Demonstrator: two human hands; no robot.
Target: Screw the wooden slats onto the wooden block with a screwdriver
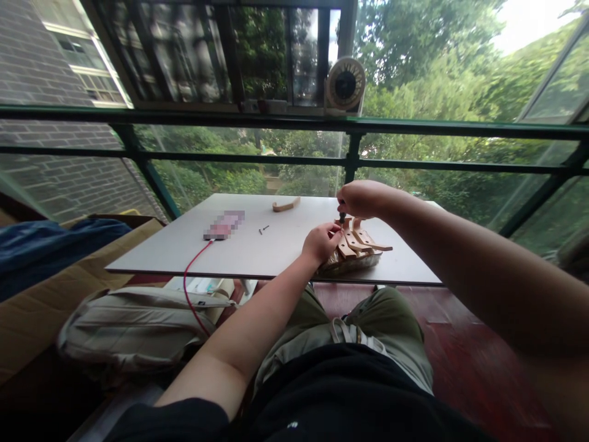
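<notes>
My right hand (361,197) is closed round the dark handle of a screwdriver (342,217), held upright with its tip pointing down. Just below it, my left hand (322,242) has its fingers bent together beside the tip, against the left edge of the wooden pieces; what lies between them is hidden. Several curved wooden hooks (359,240) with dark holes lie side by side on a brownish base (356,265) that looks wrapped or woven, near the table's front edge.
On the white table (257,261) lie a loose wooden hook (285,205), small dark screws (263,230) and a blurred-out phone (224,225) with a red cable (185,279). A backpack (133,319) and a cardboard box (41,313) stand left. A green railing (294,123) runs behind.
</notes>
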